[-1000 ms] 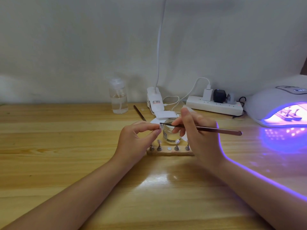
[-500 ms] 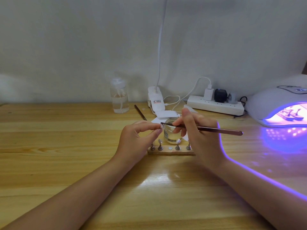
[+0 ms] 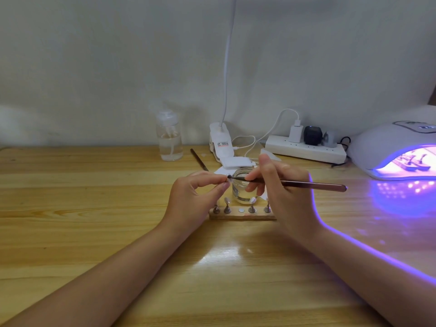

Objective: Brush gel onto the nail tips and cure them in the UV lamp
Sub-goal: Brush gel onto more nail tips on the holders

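both hands work at mid-bench in our head view: our left hand [image 3: 195, 197] pinches a small nail tip [image 3: 227, 180] between thumb and forefinger, while our right hand [image 3: 280, 192] grips a slim brush [image 3: 306, 184] like a pen, its dark bristles touching that tip. just behind them stands a small glass jar [image 3: 241, 188], and in front of it a wooden holder [image 3: 240, 214] carries more tips on little metal stands. at the far right of the bench [image 3: 94, 220] the uv lamp [image 3: 387, 149] glows purple with a second holder inside, and a clear pump bottle [image 3: 169, 138] and a white power strip [image 3: 306, 151] sit by the wall.
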### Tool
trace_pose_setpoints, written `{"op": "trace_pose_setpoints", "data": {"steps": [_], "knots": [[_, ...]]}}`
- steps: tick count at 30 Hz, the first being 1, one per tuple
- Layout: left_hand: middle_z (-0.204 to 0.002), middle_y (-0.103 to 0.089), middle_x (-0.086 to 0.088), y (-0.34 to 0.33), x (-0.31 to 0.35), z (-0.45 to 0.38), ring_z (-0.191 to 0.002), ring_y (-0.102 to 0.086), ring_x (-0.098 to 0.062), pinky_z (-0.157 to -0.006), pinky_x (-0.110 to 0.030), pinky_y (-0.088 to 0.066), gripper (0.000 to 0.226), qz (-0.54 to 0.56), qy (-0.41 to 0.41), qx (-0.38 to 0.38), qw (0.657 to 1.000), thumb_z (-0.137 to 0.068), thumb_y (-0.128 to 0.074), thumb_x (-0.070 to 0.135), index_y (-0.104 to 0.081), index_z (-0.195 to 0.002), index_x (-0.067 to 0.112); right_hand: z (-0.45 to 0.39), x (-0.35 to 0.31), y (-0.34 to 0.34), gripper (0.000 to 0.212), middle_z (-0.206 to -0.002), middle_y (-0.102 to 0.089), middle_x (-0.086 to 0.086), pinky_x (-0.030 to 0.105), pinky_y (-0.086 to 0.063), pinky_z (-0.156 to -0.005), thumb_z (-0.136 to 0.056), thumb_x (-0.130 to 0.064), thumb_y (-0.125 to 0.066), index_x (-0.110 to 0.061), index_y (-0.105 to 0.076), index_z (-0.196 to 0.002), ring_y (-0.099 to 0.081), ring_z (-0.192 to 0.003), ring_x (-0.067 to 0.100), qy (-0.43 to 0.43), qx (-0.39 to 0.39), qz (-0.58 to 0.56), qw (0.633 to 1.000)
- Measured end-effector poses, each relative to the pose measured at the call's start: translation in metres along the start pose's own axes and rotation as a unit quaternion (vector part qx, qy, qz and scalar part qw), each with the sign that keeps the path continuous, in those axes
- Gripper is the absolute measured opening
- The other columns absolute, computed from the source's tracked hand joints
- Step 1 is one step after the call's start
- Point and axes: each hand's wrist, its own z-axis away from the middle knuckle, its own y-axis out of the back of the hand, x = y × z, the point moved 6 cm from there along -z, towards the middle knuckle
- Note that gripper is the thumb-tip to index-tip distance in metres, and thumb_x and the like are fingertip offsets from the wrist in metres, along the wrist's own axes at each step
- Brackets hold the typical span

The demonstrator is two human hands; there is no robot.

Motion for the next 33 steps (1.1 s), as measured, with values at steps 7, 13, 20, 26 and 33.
{"op": "trace_pose_setpoints", "data": {"steps": [7,13,20,26,33], "knots": [[-0.079,-0.066,0.013,0.0005,-0.0018,-0.0007,-0.077,-0.060,0.007,-0.075,-0.005,-0.042,0.023,0.004,0.004,0.008,1.000,-0.075,-0.071,0.006,-0.068,-0.088,0.024,0.0013,-0.0006,0.0017,0.035,-0.054,-0.061,0.002,0.013,-0.043,-0.051,-0.092,-0.017,-0.047,-0.006,-0.068,-0.067,-0.056,-0.047,0.003,-0.010,0.012,-0.007,1.000],[-0.080,-0.066,0.014,0.0012,-0.0019,-0.0009,-0.078,-0.060,0.006,-0.076,-0.006,-0.043,0.023,0.005,0.007,0.008,1.000,-0.075,-0.071,0.006,-0.069,-0.086,0.026,0.0014,-0.0014,0.0039,0.036,-0.048,-0.059,-0.007,0.013,-0.041,-0.048,-0.092,-0.012,-0.047,-0.007,-0.066,-0.063,-0.053,-0.043,0.004,-0.011,0.024,-0.019,0.999],[-0.080,-0.067,0.011,-0.0004,-0.0013,-0.0006,-0.076,-0.060,0.009,-0.072,-0.003,-0.041,0.019,0.009,0.010,-0.001,1.000,-0.075,-0.071,0.006,-0.070,-0.087,0.021,-0.0008,-0.0011,0.0038,0.037,-0.054,-0.062,0.000,0.014,-0.043,-0.049,-0.093,-0.022,-0.045,-0.008,-0.066,-0.066,-0.054,-0.048,0.004,-0.018,0.032,-0.004,0.999],[-0.080,-0.067,0.010,-0.0007,-0.0018,0.0000,-0.076,-0.060,0.005,-0.073,-0.005,-0.042,0.017,0.006,0.013,-0.004,1.000,-0.076,-0.070,0.007,-0.070,-0.087,0.020,-0.0001,0.0021,0.0029,0.035,-0.056,-0.063,0.006,0.013,-0.044,-0.048,-0.094,-0.014,-0.046,-0.006,-0.067,-0.068,-0.056,-0.049,0.003,-0.036,0.027,0.007,0.999],[-0.079,-0.066,0.015,0.0002,-0.0016,-0.0003,-0.076,-0.059,0.010,-0.072,-0.003,-0.041,0.021,0.005,0.014,0.003,1.000,-0.075,-0.071,0.007,-0.069,-0.084,0.025,0.0006,-0.0017,0.0035,0.037,-0.051,-0.060,0.007,0.014,-0.042,-0.050,-0.093,-0.013,-0.046,-0.006,-0.066,-0.063,-0.053,-0.044,0.005,-0.023,0.027,-0.005,0.999]]}}
